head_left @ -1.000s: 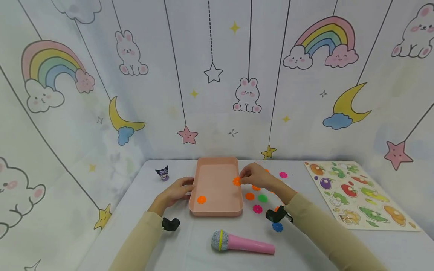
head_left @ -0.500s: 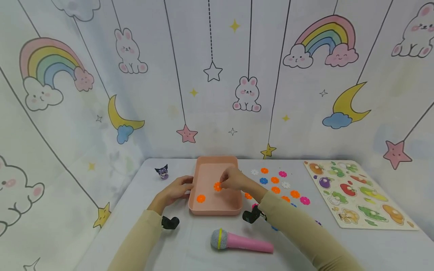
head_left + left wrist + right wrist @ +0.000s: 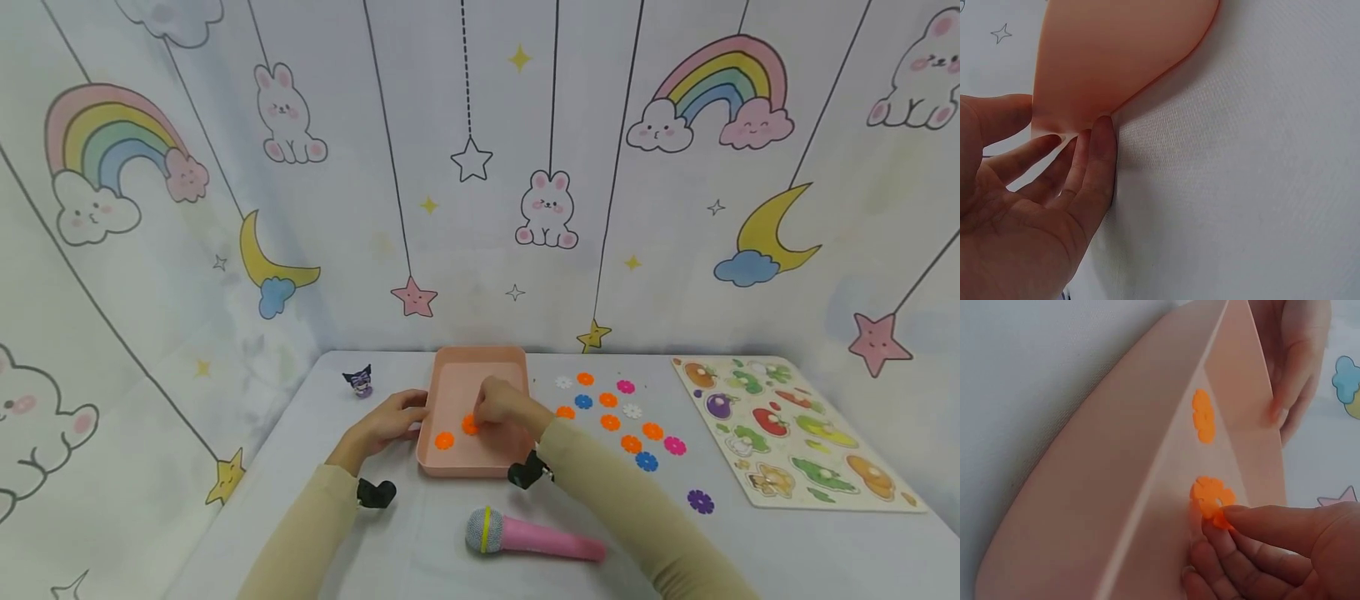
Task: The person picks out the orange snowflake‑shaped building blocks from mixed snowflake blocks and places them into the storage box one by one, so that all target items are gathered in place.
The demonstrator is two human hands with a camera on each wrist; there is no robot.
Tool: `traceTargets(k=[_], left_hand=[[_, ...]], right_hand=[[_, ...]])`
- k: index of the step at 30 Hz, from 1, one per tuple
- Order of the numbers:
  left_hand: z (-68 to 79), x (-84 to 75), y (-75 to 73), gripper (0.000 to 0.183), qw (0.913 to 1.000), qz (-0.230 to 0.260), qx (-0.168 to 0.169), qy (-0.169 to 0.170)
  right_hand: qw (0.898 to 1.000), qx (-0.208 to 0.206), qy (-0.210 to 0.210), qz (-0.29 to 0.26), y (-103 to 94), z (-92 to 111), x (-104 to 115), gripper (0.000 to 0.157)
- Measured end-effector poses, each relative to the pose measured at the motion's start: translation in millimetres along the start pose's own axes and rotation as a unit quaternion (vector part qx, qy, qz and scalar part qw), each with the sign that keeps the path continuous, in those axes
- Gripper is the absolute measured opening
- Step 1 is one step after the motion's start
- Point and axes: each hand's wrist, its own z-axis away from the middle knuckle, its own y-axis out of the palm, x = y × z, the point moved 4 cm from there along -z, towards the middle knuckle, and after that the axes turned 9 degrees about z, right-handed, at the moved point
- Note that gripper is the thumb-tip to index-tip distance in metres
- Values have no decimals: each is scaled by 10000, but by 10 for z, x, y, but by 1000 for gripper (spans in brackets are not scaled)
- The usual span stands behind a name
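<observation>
A pink tray (image 3: 482, 371) stands lengthwise at mid-table. My left hand (image 3: 386, 421) rests against its left side; in the left wrist view the fingers (image 3: 1099, 156) press on the outer wall, nearly straight, with the thumb at the rim. My right hand (image 3: 506, 406) is over the tray, pinching an orange flower-shaped disc (image 3: 1210, 495) between thumb and fingers, low near the tray's floor. A second orange flower-shaped disc (image 3: 444, 440) lies flat in the tray, towards its front left corner.
Several flower-shaped discs, such as a blue one (image 3: 647, 461) and a purple one (image 3: 701, 501), are scattered right of the tray. A pink toy microphone (image 3: 536, 537) lies in front. A vegetable puzzle board (image 3: 798, 433) is far right; a small figurine (image 3: 361, 382) stands back left.
My right hand has carried the orange disc leftward from the tray's right rim, then lower and nearer the disc lying inside. My left hand has stayed at the tray's left side.
</observation>
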Motion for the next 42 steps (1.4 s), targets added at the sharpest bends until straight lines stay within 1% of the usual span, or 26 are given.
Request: traceTargets(k=[3,6,12,15,19,21,26,35,38,42], left_hand=[[1,-10,6,50,10000,9,-42,18],[8,-23,10,51,10000,-20,-6,43],[17,-26,5,51,10000,-44,-30,22],[17,-21,-3,51,10000,-15,-87,-14],[16,-6,-1,51,9999,1,-118,-37],[13,2,4,51,9999,-13,-101,-30],[6,7,10,51,10000,24,-81,-25],[-1,6,-11,51,9999,10,-124,-4],[-2,18,-5,51,9999,45,-104,3],[1,24,6,51,9999,52,-103,31]], right_hand=[[9998,106,192,-25,27,-15,5,5],[9994,113,322,-89,55,-37,9,3],[9991,114,380,-163,80,-52,12,5],[9998,27,185,-28,45,-26,12,7],[9994,-134,-279,162,-52,76,-16,10],[9986,-170,-486,123,-101,146,-62,12],[9965,-141,-823,-69,-221,323,-222,16],[9919,-117,-1261,-107,-462,586,-505,24],[9883,-155,-1513,-77,-537,678,-608,25],[9849,-247,-1714,16,-645,807,-762,27]])
